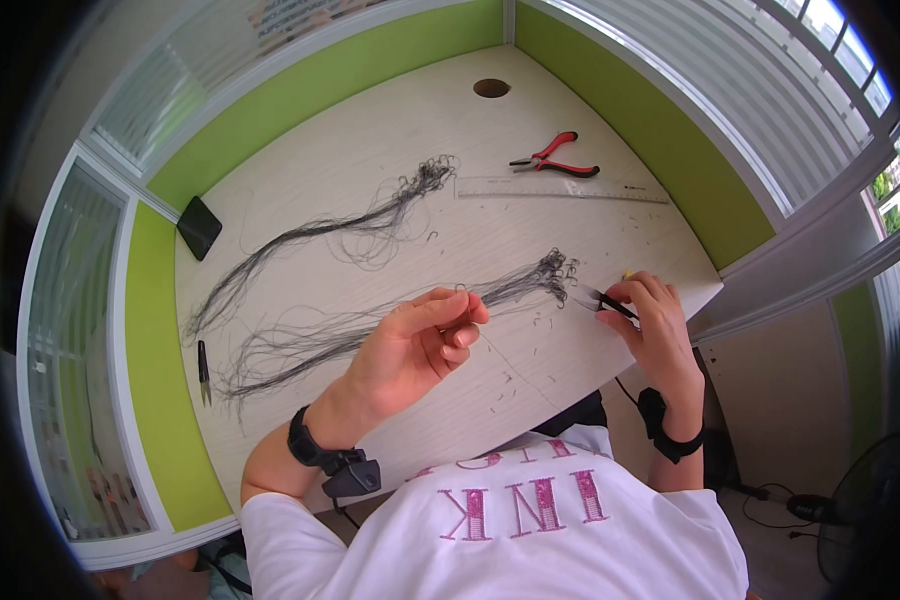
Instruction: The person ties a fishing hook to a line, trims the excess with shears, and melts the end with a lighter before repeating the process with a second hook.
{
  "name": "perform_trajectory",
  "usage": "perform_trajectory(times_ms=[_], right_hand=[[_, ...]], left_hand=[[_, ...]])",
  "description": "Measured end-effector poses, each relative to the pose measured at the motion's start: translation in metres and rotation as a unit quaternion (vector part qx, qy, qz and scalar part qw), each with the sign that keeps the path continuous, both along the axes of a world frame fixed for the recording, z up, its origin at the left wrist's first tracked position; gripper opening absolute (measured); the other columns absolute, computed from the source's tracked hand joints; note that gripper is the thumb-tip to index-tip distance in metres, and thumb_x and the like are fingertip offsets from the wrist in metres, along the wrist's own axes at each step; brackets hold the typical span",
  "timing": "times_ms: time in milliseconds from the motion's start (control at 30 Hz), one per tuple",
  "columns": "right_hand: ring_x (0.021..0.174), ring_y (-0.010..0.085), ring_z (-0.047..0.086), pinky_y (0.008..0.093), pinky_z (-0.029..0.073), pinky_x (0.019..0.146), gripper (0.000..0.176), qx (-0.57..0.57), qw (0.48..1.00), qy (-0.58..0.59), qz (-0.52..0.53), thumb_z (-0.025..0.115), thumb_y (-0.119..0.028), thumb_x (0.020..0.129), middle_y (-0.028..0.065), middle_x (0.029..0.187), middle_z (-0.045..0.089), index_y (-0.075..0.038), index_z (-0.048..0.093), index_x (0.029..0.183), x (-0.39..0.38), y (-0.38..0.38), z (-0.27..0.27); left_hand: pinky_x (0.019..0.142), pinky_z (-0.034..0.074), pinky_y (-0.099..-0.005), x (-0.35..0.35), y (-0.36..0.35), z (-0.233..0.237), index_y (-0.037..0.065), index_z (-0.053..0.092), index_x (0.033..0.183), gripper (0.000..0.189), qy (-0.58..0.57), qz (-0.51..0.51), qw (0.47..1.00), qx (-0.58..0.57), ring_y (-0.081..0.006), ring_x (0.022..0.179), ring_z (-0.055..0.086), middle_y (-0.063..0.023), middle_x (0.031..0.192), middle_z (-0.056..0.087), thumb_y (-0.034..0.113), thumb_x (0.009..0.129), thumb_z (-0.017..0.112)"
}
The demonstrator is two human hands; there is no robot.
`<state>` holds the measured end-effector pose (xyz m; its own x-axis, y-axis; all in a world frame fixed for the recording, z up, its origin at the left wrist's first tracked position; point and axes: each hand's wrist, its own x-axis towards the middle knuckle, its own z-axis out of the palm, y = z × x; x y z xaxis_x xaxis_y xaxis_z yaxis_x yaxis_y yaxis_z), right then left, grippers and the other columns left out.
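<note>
My left hand (415,345) is raised over the front of the table, its thumb and forefinger pinched on a small fish hook (461,288). A thin line trails from that hand over the tabletop. My right hand (652,318) grips thread snips (610,303) with black handles, their blades pointing left. Just left of the blades lie the hooked ends (554,272) of a bundle of dark lines (315,352); my left hand and wrist hide part of it. Farther back, a second bundle of hooked lines (305,232) stretches across the table.
Red-and-black pliers (550,158) lie behind a clear ruler (560,190). Another pair of snips (204,372) rests at the left edge, and a dark flat object (199,228) leans near the left partition (148,300). Small clippings dot the pale tabletop (460,400). A round hole (491,88) is at the back.
</note>
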<state>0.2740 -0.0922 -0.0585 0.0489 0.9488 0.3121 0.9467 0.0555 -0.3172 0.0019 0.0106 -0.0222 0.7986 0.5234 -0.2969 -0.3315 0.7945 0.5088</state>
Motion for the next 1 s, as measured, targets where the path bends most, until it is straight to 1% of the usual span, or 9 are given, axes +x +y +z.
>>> perform_trajectory(times_ms=[67, 100, 167, 233, 333, 400, 433, 800, 1000], right_hand=[[0.08, 0.0208, 0.059, 0.0309, 0.043, 0.072, 0.021, 0.03, 0.97, 0.239, 0.034, 0.066, -0.014, 0.084, 0.0095, 0.091, 0.06, -0.001, 0.056, 0.097, -0.013, 0.001, 0.009], [0.08, 0.0208, 0.059, 0.0309, 0.043, 0.072, 0.021, 0.03, 0.97, 0.24, 0.032, 0.066, -0.014, 0.084, 0.0095, 0.091, 0.06, -0.001, 0.056, 0.097, -0.023, 0.0, 0.014], [0.08, 0.0159, 0.06, 0.0273, 0.045, 0.069, 0.024, 0.008, 0.781, 0.619, 0.089, 0.055, -0.016, 0.094, 0.0089, 0.091, 0.059, 0.001, 0.047, 0.11, -0.045, -0.001, 0.022], [0.075, 0.0114, 0.054, 0.0234, 0.043, 0.071, 0.027, -0.052, 0.706, 0.692, 0.142, 0.049, -0.014, 0.097, 0.0055, 0.093, 0.055, 0.0, 0.04, 0.118, -0.058, 0.0, 0.021], [0.074, 0.0057, 0.049, 0.0187, 0.037, 0.064, 0.027, -0.022, 0.713, 0.692, 0.113, 0.055, -0.014, 0.094, 0.0021, 0.087, 0.054, 0.0, 0.045, 0.115, -0.086, 0.004, 0.044], [0.076, 0.0023, 0.048, 0.0165, 0.037, 0.062, 0.023, -0.064, 0.8, 0.586, 0.112, 0.061, -0.013, 0.091, 0.0006, 0.083, 0.055, -0.001, 0.052, 0.109, -0.087, 0.007, 0.052], [0.076, 0.0023, 0.048, 0.0165, 0.037, 0.062, 0.023, -0.062, 0.8, 0.586, 0.112, 0.061, -0.013, 0.091, 0.0006, 0.083, 0.055, -0.001, 0.052, 0.109, -0.088, 0.008, 0.053], [0.082, 0.0057, 0.054, 0.0204, 0.044, 0.071, 0.016, -0.096, 0.729, 0.661, 0.15, 0.056, -0.011, 0.093, 0.002, 0.088, 0.062, 0.002, 0.059, 0.101, -0.094, 0.014, 0.048], [0.075, 0.0036, 0.047, 0.0194, 0.038, 0.064, 0.018, -0.153, 0.681, 0.705, 0.122, 0.056, -0.014, 0.093, -0.001, 0.085, 0.057, 0.001, 0.058, 0.102, -0.095, 0.013, 0.05]], left_hand=[[0.058, 0.042, -0.0188, 0.002, -0.005, 0.0, 0.004, 0.064, 0.092, 0.01, 0.017, 0.039, 0.997, 0.066, -0.0087, 0.07, 0.053, -0.0072, 0.091, 0.063, 0.012, 0.09, 0.06], [0.058, 0.042, -0.0188, 0.003, -0.007, -0.001, 0.004, 0.064, 0.092, 0.01, 0.018, 0.036, 0.997, 0.065, -0.0087, 0.07, 0.053, -0.0072, 0.091, 0.063, 0.012, 0.09, 0.06], [0.058, 0.044, -0.02, 0.005, -0.012, -0.004, 0.003, 0.065, 0.093, 0.007, 0.067, 0.091, 0.959, 0.261, -0.0091, 0.069, 0.056, -0.0092, 0.093, 0.064, 0.006, 0.088, 0.061], [0.057, 0.044, -0.0209, 0.007, -0.015, -0.004, 0.002, 0.066, 0.093, 0.007, 0.077, 0.107, 0.945, 0.3, -0.0093, 0.07, 0.056, -0.0098, 0.094, 0.064, 0.004, 0.087, 0.063], [0.057, 0.046, -0.0217, 0.007, -0.02, -0.006, 0.0, 0.065, 0.092, 0.008, 0.096, 0.135, 0.916, 0.366, -0.0093, 0.071, 0.057, -0.0106, 0.097, 0.063, 0.0, 0.084, 0.065], [0.057, 0.047, -0.0218, 0.007, -0.023, -0.007, -0.001, 0.065, 0.092, 0.009, 0.103, 0.145, 0.902, 0.394, -0.0091, 0.072, 0.057, -0.0107, 0.099, 0.063, -0.001, 0.083, 0.065], [0.057, 0.047, -0.0214, 0.007, -0.023, -0.006, -0.001, 0.065, 0.092, 0.009, 0.097, 0.147, 0.894, 0.412, -0.0088, 0.072, 0.057, -0.0107, 0.1, 0.062, -0.002, 0.083, 0.065], [0.058, 0.047, -0.022, 0.009, -0.019, -0.012, 0.001, 0.063, 0.094, 0.012, 0.021, 0.125, 0.89, 0.437, -0.0092, 0.078, 0.055, -0.0097, 0.107, 0.055, -0.006, 0.084, 0.061], [0.063, 0.044, -0.025, 0.009, -0.019, -0.014, 0.002, 0.057, 0.09, 0.004, -0.056, 0.1, 0.931, 0.346, -0.0111, 0.078, 0.053, -0.0108, 0.106, 0.054, -0.001, 0.087, 0.058]])
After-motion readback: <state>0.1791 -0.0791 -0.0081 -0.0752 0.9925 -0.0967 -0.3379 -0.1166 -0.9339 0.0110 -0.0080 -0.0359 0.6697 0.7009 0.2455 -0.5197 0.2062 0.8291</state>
